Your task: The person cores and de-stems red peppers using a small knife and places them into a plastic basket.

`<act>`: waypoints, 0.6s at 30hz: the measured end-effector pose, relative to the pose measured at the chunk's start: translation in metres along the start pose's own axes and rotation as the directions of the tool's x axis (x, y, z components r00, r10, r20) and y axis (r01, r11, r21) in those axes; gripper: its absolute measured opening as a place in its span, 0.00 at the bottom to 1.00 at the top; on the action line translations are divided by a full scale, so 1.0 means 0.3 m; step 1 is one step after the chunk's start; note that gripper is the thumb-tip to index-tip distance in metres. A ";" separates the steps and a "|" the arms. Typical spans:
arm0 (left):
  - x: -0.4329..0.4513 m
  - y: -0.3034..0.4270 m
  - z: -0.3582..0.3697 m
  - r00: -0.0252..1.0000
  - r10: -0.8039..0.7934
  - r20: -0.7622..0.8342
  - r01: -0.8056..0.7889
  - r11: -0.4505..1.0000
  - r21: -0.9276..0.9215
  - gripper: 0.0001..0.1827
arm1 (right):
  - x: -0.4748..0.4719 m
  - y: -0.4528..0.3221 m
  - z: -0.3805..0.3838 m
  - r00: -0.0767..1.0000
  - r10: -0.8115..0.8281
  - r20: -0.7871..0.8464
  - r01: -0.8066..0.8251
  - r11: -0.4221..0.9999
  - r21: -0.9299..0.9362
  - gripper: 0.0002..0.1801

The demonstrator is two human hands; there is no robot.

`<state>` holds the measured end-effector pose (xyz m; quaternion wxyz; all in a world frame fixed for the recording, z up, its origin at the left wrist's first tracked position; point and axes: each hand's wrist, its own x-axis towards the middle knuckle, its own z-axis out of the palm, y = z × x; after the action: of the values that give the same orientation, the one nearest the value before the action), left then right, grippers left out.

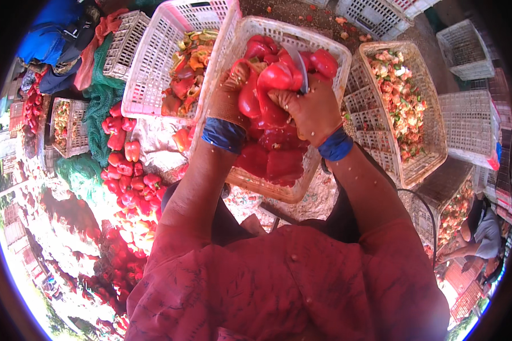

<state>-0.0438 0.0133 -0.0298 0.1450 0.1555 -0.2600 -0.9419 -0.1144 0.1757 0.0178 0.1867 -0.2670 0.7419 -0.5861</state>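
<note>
Both hands wear tan gloves with blue bands at the wrists. My left hand [230, 91] is closed around the left side of a red bell pepper [251, 96] over a plastic crate [277, 194]. My right hand [317, 113] grips a knife [297, 62]; its handle is hidden in the fist and the blade points up and away. The right thumb presses on the pepper's flesh. Whole-looking red peppers [324, 63] lie at the crate's far end, and cut red pepper pieces [283, 164] fill its near end. Where the held pepper ends and those beneath begin is hard to tell.
A white crate [147, 85] with pepper scraps stands at left. At right, another crate [437, 149] holds pepper cores. Red peppers [130, 198] are heaped on the ground to the left, beside green netting [96, 111]. Another person [486, 232] is at far right; someone in blue [53, 36] is upper left.
</note>
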 end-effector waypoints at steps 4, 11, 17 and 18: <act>0.012 0.011 -0.048 0.991 -0.068 -0.118 0.055 0.992 -0.114 0.18 | -0.053 -0.007 0.062 0.995 -0.090 -0.050 0.092 0.996 0.022 0.18; 0.012 0.071 -0.025 0.991 -0.010 -0.131 -0.012 0.986 -0.166 0.22 | -0.040 -0.062 -0.010 0.915 0.383 0.125 -0.389 0.761 0.519 0.15; -0.015 0.089 0.026 0.997 0.070 0.023 -0.069 0.997 -0.036 0.33 | -0.007 0.012 0.005 0.943 0.285 0.175 -0.308 0.539 0.784 0.21; -0.022 0.083 0.039 0.997 0.065 0.034 -0.062 0.994 -0.088 0.32 | -0.006 0.022 0.002 0.942 0.297 0.155 -0.304 0.565 0.767 0.21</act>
<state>-0.0373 0.0005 -0.0056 0.1767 0.1231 -0.2260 -0.9500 -0.1138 0.1774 0.0110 0.3838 -0.0315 0.4463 -0.8078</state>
